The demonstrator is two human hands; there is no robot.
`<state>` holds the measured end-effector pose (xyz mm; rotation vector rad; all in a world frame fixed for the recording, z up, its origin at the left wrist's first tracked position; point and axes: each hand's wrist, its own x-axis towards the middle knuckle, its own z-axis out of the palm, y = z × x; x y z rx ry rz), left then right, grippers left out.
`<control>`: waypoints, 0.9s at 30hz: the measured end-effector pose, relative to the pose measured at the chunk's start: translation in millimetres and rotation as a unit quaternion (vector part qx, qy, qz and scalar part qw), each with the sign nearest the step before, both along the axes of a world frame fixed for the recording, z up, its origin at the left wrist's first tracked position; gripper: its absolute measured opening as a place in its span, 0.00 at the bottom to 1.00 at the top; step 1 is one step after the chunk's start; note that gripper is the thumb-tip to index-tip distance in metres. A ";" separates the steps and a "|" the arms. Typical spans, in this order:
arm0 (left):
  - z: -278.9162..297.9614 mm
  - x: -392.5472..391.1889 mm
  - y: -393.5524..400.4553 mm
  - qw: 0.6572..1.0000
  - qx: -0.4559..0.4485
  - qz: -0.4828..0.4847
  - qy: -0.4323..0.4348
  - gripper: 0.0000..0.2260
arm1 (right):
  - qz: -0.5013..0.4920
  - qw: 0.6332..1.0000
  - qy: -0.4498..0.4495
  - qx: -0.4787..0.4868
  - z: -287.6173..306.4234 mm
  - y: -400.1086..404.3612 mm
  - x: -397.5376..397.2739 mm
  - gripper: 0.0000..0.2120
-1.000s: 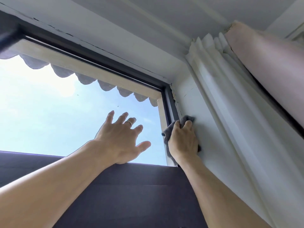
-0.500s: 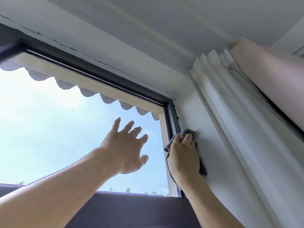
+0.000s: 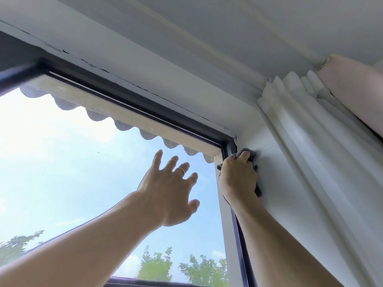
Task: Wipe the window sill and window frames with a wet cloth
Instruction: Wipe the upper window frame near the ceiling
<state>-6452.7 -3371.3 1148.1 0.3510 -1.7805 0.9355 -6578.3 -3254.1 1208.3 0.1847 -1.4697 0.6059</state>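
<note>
Head view: right hand (image 3: 238,179) fingers (image 3: 244,157) curled over a grey cloth (image 3: 251,154), pressing it on the white reveal (image 3: 275,183) just beside the dark frame (image 3: 229,147), near its top corner. Cloth edges show above the fingertips and below the palm. Left hand (image 3: 167,191) fingers (image 3: 157,160) spread straight, holding nothing, in front of the glass (image 3: 72,162); ring on one finger. Right of the cloth: white curtain (image 3: 310,162), then a pink one (image 3: 356,96). Trees (image 3: 157,268) outside, low.
</note>
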 end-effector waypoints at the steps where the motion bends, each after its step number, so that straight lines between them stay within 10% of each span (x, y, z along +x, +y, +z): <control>1: -0.7 0.8 -0.4 1.000 0.001 -0.002 0.000 0.31 | 0.004 1.000 -0.002 -0.003 -1.1 -0.6 -0.1 0.17; 15: 13.6 30.2 -9.4 0.999 0.013 -0.009 0.036 0.28 | -0.025 0.999 0.023 0.029 29.2 5.7 -6.1 0.14; 27: 32.6 43.2 -39.1 0.994 0.085 -0.024 0.059 0.27 | 0.302 0.953 -0.002 -0.032 89.9 -6.0 28.2 0.20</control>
